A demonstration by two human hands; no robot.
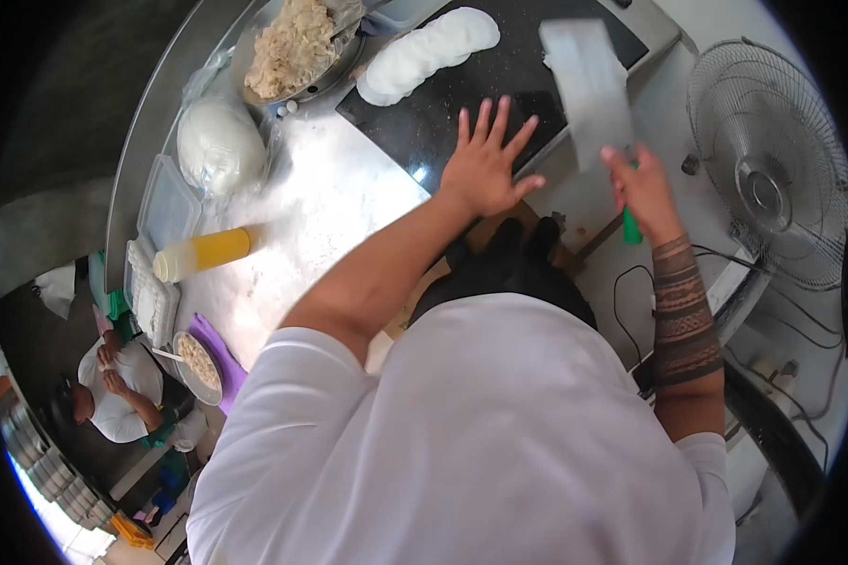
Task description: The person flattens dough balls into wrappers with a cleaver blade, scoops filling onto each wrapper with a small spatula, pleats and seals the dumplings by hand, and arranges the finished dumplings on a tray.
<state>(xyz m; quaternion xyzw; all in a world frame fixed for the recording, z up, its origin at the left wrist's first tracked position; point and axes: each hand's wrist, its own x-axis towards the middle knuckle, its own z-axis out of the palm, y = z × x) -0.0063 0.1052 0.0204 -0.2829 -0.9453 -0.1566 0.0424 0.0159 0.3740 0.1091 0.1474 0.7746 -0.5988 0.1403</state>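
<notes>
White rounds [429, 55] overlap far left on the black board [528, 56], likely saving room. Left hand [485, 174] splays, gripping nothing; right hand [648, 193] clasps the cleaver [589, 89], likely for control.

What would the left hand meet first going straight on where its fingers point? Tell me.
The left hand's way looks free over the black board, probably between the white rounds and the green-handled blade; relative height is unclear.

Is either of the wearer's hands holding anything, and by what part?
The right hand grips the wide-bladed tool by its green handle. The left hand is spread open, holding nothing.
</notes>
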